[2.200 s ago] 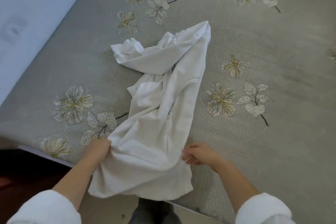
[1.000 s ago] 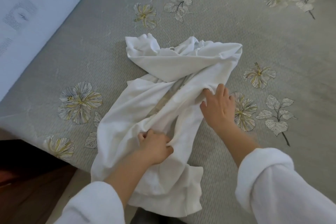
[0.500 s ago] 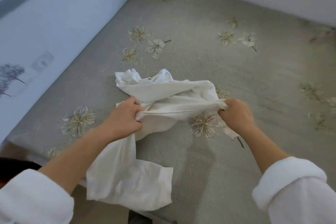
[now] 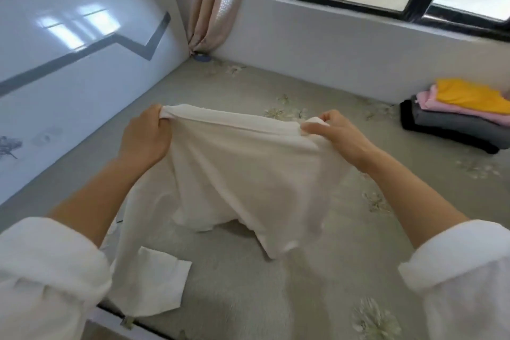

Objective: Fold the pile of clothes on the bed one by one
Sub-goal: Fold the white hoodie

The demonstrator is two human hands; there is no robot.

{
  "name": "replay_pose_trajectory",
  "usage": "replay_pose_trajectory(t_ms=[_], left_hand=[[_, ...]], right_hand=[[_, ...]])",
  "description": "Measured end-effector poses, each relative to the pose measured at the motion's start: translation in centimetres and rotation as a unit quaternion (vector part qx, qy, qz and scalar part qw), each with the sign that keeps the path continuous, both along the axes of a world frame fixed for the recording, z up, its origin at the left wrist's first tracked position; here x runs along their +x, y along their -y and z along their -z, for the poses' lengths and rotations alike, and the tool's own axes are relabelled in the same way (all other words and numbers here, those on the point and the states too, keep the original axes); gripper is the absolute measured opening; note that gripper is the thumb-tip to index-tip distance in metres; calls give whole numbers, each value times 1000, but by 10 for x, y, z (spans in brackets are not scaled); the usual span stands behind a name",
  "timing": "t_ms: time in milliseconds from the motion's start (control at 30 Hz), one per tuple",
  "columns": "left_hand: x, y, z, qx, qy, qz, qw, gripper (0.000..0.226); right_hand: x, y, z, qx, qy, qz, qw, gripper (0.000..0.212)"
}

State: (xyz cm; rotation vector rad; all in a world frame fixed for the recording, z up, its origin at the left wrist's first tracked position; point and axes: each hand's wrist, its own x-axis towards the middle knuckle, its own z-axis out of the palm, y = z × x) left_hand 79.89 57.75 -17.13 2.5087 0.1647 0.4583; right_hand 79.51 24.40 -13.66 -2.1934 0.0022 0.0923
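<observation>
I can't see the fingertips of my left hand [image 4: 143,138]; the white cloth [image 4: 242,174] hides them. The cloth's lower right end is blurry. At the right edge, the stack of folded clothes [image 4: 452,119] is cut off.

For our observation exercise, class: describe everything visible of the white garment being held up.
The white garment is plain, thin, soft-looking cloth, creased and unfolded. It hangs above the bed, its top edge stretched almost level between the left hand, gripping one bunched corner, and the right hand, pinching the other. The body droops loose; a long part trails down on the left, its end lying on the bed near the front edge.
</observation>
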Motion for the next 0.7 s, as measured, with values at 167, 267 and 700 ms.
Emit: replay_pose_trajectory(t_ms=[167,267,700], left_hand=[[-9,33,-37,-104,42,-3,994,28],[-6,44,-63,-85,40,85,992,39],[86,73,-89,266,-127,123,948,16]], right_hand=[[-30,33,-56,-398,-96,-118,905,40],[-39,62,-74,-446,-81,-34,891,35],[-29,145,-15,-359,-24,321,876,45]])
